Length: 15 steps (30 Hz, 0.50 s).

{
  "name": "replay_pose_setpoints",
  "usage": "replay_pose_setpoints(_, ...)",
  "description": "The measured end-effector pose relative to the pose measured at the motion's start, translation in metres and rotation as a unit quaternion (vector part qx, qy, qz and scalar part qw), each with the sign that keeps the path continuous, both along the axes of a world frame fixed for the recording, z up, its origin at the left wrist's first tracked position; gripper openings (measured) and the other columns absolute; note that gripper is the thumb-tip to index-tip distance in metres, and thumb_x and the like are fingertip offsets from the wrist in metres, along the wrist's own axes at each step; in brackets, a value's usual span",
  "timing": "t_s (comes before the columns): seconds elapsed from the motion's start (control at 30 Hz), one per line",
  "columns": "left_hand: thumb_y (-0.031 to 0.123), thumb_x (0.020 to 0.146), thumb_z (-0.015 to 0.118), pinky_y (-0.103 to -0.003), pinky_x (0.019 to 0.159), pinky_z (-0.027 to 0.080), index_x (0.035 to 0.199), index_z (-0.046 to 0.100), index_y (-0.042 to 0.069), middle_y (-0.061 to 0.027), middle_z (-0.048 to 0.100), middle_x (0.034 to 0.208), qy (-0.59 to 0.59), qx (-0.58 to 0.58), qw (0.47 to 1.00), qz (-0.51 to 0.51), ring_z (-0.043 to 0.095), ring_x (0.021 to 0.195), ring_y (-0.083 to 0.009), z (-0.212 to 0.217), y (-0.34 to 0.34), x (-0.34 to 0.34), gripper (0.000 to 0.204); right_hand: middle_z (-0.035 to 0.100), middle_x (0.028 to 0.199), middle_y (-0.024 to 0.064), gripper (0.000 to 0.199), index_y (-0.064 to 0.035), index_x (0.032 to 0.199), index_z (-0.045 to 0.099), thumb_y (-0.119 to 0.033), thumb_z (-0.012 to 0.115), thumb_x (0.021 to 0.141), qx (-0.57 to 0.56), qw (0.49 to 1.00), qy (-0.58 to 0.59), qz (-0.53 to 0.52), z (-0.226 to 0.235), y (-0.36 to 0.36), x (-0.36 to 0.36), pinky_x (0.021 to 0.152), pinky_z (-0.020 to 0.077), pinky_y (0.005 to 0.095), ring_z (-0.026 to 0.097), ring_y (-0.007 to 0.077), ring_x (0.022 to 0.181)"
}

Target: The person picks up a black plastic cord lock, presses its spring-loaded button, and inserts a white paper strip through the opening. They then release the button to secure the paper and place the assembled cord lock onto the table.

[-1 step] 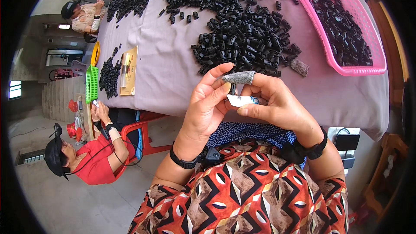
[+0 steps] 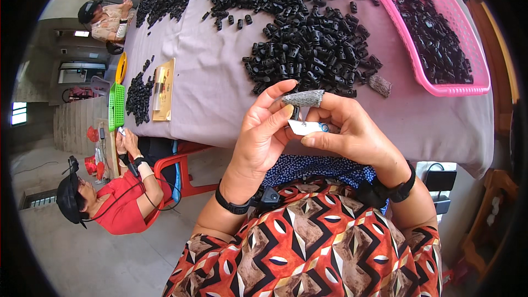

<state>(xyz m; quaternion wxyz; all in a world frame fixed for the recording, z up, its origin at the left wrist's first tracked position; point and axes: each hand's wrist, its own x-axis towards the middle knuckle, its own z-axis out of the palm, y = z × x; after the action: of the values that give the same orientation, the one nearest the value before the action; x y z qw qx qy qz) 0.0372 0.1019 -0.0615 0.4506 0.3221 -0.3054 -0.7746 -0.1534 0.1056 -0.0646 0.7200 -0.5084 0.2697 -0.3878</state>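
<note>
From where I stand, the left hand point(image 2: 256, 127) pinches a small black part point(image 2: 295, 113) between thumb and fingers, just in front of the heap of black parts point(image 2: 311, 52) on the bench point(image 2: 212, 99). The right hand point(image 2: 352, 129) grips a white piece point(image 2: 305, 127) close by; whether the two touch, I can't tell. I'd keep both pinches firm, wrists steady, the black part in plain sight, and the bare left thumb clear of that white tip.
</note>
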Motion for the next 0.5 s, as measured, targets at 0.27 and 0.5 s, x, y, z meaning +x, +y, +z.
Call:
replay_pose_setpoints(0.27, 0.006, 0.090, 0.056, -0.029, 0.083, 0.052, 0.127, 0.045, 0.005, -0.0072, 0.061, 0.108, -0.017, 0.009, 1.000, 0.007, 0.060, 0.096, -0.0136, 0.001, 0.002, -0.002, 0.039, 0.058, 0.081, -0.0012, 0.033, 0.0018, 0.112, 0.055, -0.007, 0.067, 0.082, -0.020, 1.000, -0.001, -0.021, -0.007, 0.001, 0.003, 0.066, 0.0435, 0.0214, 0.051, 0.0044, 0.075)
replay_pose_setpoints(0.5, 0.007, 0.091, 0.055, -0.029, 0.080, 0.053, 0.127, 0.045, 0.005, -0.0074, 0.061, 0.109, -0.001, 0.013, 1.000, -0.012, 0.060, 0.096, -0.0137, -0.001, 0.002, 0.000, 0.037, 0.058, 0.081, -0.0016, 0.035, 0.0018, 0.114, 0.055, -0.009, 0.068, 0.083, 0.001, 0.998, -0.039, -0.040, -0.013, 0.000, 0.007, 0.066, 0.0439, 0.0217, 0.051, 0.0043, 0.076)
